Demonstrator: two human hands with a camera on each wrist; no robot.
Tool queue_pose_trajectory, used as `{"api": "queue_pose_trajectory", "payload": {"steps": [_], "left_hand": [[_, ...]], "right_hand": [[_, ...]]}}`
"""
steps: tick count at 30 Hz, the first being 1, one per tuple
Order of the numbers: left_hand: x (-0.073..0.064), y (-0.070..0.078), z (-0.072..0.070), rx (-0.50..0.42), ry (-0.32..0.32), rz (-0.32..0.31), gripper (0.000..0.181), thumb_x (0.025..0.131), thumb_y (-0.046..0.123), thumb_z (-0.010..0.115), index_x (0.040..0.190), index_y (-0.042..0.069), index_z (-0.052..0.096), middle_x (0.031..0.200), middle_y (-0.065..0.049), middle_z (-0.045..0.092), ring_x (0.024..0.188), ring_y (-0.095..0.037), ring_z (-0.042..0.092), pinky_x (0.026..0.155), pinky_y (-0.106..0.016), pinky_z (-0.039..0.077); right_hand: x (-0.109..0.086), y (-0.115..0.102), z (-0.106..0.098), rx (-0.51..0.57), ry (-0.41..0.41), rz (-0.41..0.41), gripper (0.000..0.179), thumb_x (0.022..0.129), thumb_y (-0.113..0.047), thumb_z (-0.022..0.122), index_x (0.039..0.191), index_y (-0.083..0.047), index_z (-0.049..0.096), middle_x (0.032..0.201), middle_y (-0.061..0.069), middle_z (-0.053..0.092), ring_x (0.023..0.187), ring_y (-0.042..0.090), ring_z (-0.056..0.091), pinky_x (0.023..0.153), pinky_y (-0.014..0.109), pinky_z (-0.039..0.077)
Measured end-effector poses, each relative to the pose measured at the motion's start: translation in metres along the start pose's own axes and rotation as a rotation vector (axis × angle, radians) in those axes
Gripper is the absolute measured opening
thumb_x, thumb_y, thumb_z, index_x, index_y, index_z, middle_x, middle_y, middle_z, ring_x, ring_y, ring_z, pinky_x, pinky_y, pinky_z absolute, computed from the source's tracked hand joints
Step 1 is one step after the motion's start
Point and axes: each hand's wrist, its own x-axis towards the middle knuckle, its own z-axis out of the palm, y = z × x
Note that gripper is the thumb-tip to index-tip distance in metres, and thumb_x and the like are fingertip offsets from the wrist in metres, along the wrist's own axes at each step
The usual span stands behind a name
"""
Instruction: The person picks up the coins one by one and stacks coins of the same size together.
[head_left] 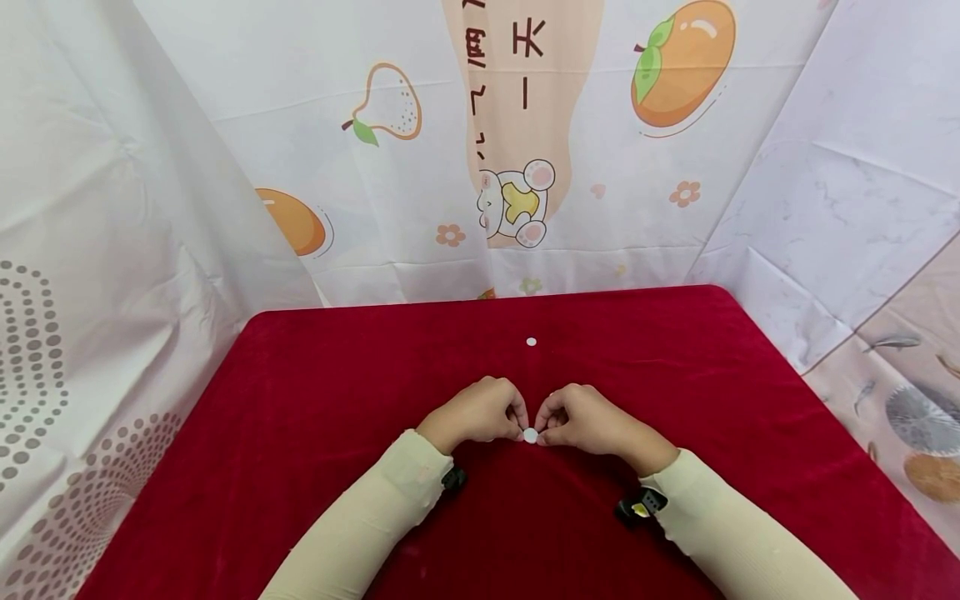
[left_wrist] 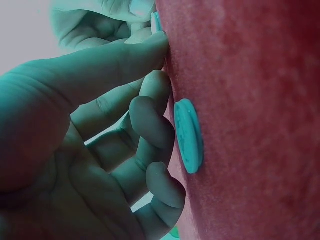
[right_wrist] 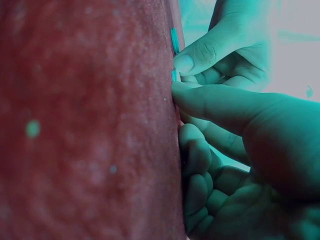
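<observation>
A small flat white disc (head_left: 530, 435) lies on the red cloth between the two hands. From its left side my left hand (head_left: 486, 412) pinches the edge with thumb and fingertips. My right hand (head_left: 588, 421) pinches the opposite edge, its fingers curled in. Farther back on the cloth is a second white disc (head_left: 531, 342), apart from both hands. In the left wrist view this second disc (left_wrist: 189, 136) shows a raised rim and faint marks on its face, beyond the curled left fingers. The held disc (right_wrist: 174, 75) is mostly hidden by the thumbs in the right wrist view.
Red velvet cloth (head_left: 360, 358) covers the table. Printed white curtains (head_left: 405, 192) hang behind its back edge and along both sides. Dark wrist straps (head_left: 641, 505) sit at the cuffs of the pale sleeves.
</observation>
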Motion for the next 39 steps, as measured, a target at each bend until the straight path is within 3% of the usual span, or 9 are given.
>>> {"api": "queue_pose_trajectory", "payload": {"steps": [20,32,39], "left_hand": [[-0.0007,0.0032,0.001,-0.024,0.007,-0.027,0.015,0.081,0.019,0.09,0.075,0.024,0.078,0.067,0.01,0.069,0.063,-0.008,0.062,0.06,-0.023,0.051],[-0.0028,0.0084,0.0012,0.081,0.019,-0.008,0.016,0.083,0.023,0.089,0.073,0.027,0.077,0.064,0.014,0.066,0.061,-0.006,0.061,0.058,-0.023,0.051],[-0.0031,0.0072,0.0006,0.075,0.022,0.001,0.014,0.083,0.022,0.089,0.074,0.026,0.078,0.064,0.015,0.066,0.061,-0.005,0.061,0.058,-0.023,0.051]], "right_hand": [[-0.0007,-0.0004,-0.0009,0.017,-0.002,0.008,0.013,0.082,-0.017,0.088,0.083,-0.024,0.078,0.073,-0.012,0.069,0.068,0.007,0.061,0.062,0.023,0.052],[-0.0004,0.0012,0.0003,0.033,-0.006,0.005,0.011,0.083,-0.017,0.088,0.082,-0.023,0.078,0.073,-0.012,0.07,0.067,0.008,0.062,0.061,0.023,0.051],[-0.0001,0.0008,0.0001,0.037,-0.007,0.004,0.011,0.083,-0.017,0.088,0.082,-0.023,0.079,0.074,-0.012,0.07,0.067,0.006,0.062,0.06,0.023,0.051]]}}
